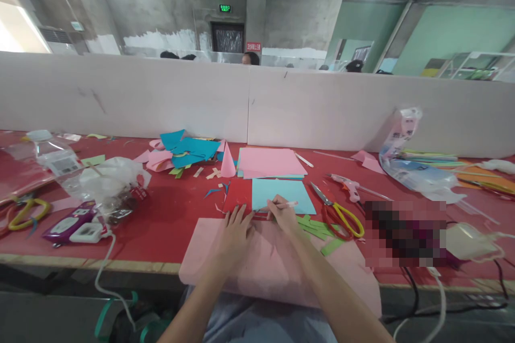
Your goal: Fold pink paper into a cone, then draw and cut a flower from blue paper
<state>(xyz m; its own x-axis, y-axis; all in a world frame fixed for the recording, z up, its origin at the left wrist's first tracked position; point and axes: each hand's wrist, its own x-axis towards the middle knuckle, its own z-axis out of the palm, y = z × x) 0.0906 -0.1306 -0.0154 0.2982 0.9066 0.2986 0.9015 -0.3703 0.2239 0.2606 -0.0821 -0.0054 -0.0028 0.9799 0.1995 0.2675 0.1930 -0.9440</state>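
Note:
My left hand (234, 233) lies flat with fingers spread on a large pink sheet (261, 268) at the table's near edge, its fingertips reaching a red sheet (238, 194). My right hand (282, 214) is closed on a thin pink-and-white pen (288, 204), its tip down where the red sheet meets a light blue sheet (284, 194). A stack of pink paper (270, 162) lies just beyond.
Yellow-handled scissors (340, 211) and green paper strips (317, 228) lie right of my hand, a glue gun (350, 186) behind them. Blue and pink scraps (185, 153), a pink cone (227, 162), a plastic bag (112, 177), a power strip (72, 225) and more scissors (26, 211) sit left. A white partition (257, 102) backs the red table (161, 220).

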